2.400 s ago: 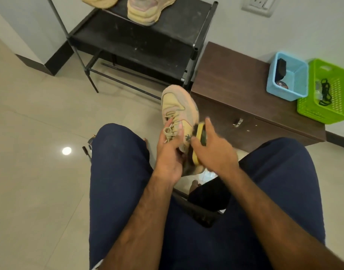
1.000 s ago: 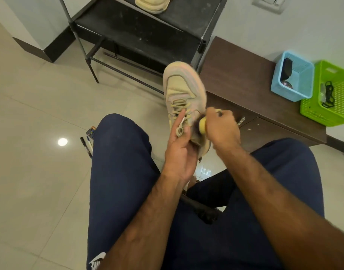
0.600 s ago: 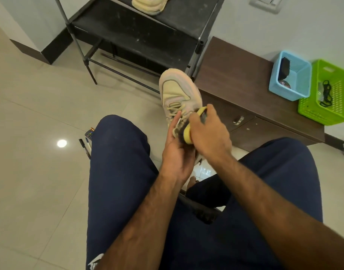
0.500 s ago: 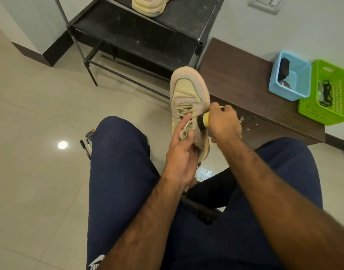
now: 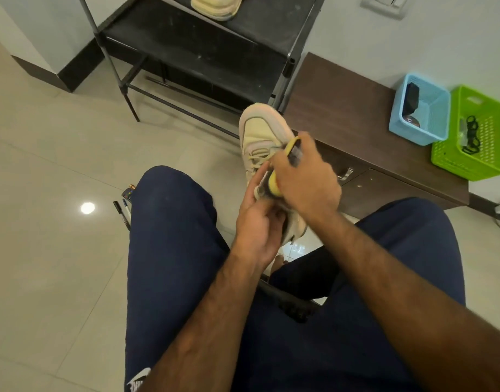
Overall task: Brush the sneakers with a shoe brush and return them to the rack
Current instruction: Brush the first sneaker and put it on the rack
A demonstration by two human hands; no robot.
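Sneaker is up in the air between my knees, toe pointing away from me toward the rack, so the top and laces face me and I can see what I'm scrubbing. My left hand is wrapped around the heel end. That grip keeps the shoe steady while the toe sticks out free. My right hand is clenched around the shoe brush, the yellow one, and it sits across the lace area on the right side of the shoe. I can't really see the bristles under my fingers, but I'd say they're on the upper right there.

Off to my left on the floor there are a couple of markers lying beside my leg. Nothing to do with this job.

Past the toe is the black rack, and the other sneaker is already sitting on its upper shelf, so there's room next to it for this one. Right of the rack is a low brown cabinet with a blue basket and a green basket side by side on top, both within reach.

My guess is I'm mid-brush on this shoe, and racking it comes after.
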